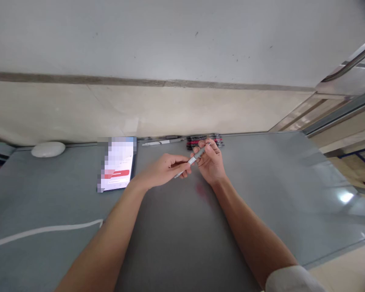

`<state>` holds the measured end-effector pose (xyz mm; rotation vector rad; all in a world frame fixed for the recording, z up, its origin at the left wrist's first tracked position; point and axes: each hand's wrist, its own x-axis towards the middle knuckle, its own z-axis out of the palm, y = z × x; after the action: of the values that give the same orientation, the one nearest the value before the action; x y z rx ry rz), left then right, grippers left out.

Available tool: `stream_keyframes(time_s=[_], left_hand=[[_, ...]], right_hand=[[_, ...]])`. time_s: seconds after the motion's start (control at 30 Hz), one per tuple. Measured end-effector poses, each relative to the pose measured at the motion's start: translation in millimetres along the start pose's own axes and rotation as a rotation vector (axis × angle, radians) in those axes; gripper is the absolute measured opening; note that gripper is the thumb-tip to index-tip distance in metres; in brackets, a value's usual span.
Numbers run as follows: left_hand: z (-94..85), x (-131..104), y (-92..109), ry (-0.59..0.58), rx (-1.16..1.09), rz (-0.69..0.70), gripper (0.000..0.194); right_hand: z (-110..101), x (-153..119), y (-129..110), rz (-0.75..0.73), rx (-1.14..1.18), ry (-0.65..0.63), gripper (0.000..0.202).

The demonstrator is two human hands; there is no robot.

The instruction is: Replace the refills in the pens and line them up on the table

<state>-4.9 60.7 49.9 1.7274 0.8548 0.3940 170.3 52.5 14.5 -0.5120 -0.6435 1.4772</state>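
Observation:
A white and grey pen (194,159) slants between my two hands above the grey table. My left hand (167,170) pinches its lower left part, and the thumb and fingers of my right hand (211,162) are closed on its upper right end. Just behind my right hand lies a bundle of dark and red pens (200,140), partly covered by the fingers. Left of that bundle, a white pen (162,142) rests on the table, with a dark pen (167,137) close behind it near the wall.
A phone with a lit, partly blurred screen (118,166) lies left of my left hand. Farther left is a white oval object (48,149). A white cable (45,230) crosses the left side of the grey table (267,182). The wall (182,107) borders the back edge.

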Motion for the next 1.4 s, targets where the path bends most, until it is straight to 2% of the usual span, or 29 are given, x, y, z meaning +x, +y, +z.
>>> stream_keyframes(time_s=[0.2, 0.3, 0.43, 0.73, 0.83, 1.13, 1.4], left_hand=[[-1.9, -4, 8, -0.141, -0.019, 0.007, 0.037], [-2.9, -5, 12, -0.166, -0.007, 0.017, 0.038], [-2.2, -4, 11, -0.136, 0.018, 0.016, 0.033], [3.4, 2, -2, 0.039, 0.018, -0.021, 0.030], [1.4, 1, -1, 0.022, 0.001, -0.008, 0.033], [-0.5, -4, 9, -0.165, -0.035, -0.002, 0.039], [-0.3, -3, 11, -0.118, -0.016, -0.011, 0.033]], right_hand=[[-2, -4, -1, 0.004, 0.000, -0.067, 0.024], [-3, -4, 0, 0.014, -0.040, -0.079, 0.027], [-4, -4, 1, 0.006, -0.075, -0.086, 0.026], [0, 0, 2, -0.062, -0.086, 0.057, 0.021], [0, 0, 1, -0.042, -0.063, 0.036, 0.019], [-2, -3, 1, -0.019, -0.010, -0.022, 0.026], [-2, -3, 2, -0.001, -0.044, -0.031, 0.027]])
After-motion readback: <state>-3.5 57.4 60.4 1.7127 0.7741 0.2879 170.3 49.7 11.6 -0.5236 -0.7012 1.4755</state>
